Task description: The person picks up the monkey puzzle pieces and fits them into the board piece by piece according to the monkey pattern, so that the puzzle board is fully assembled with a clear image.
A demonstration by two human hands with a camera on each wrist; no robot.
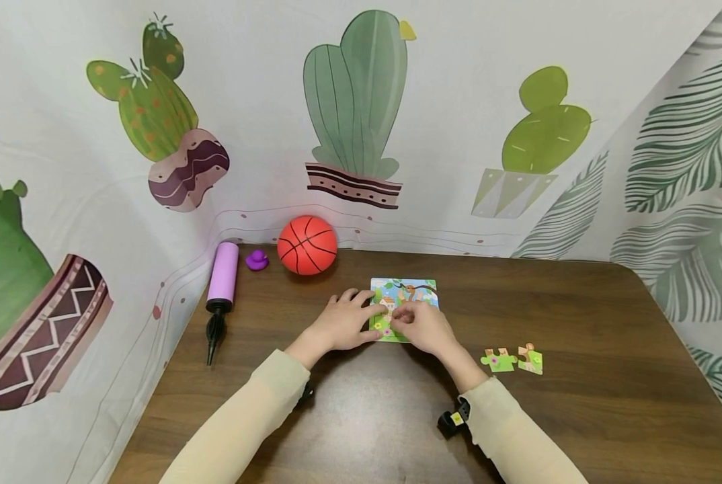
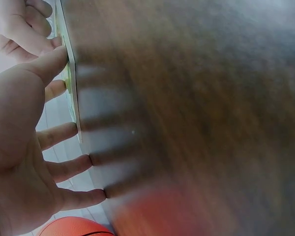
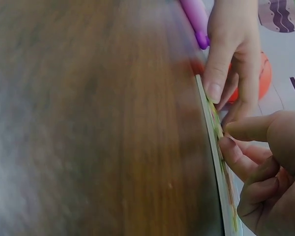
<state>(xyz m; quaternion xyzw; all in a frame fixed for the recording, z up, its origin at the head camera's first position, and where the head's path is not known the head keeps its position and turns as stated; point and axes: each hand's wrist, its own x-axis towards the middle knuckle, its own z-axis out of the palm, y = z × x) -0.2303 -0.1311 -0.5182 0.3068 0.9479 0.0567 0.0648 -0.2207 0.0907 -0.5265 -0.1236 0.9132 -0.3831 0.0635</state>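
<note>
A small picture puzzle with a squirrel, a house and green grass lies in its flat board on the brown table. My left hand is spread along the board's left side. Its thumb touches the board's near left part, and some fingertips rest on the table in the left wrist view. Over the middle of the puzzle, my right hand pinches a puzzle piece between thumb and forefinger, right at the board's surface. The piece is mostly hidden by the fingers. In the right wrist view, the board's edge shows side-on beneath both hands.
Two loose puzzle pieces, one green with a flower and one with a brown patch, lie right of my right arm. An orange basketball, a purple rubber duck and a purple hand pump stand back left, near the cactus-print cloth.
</note>
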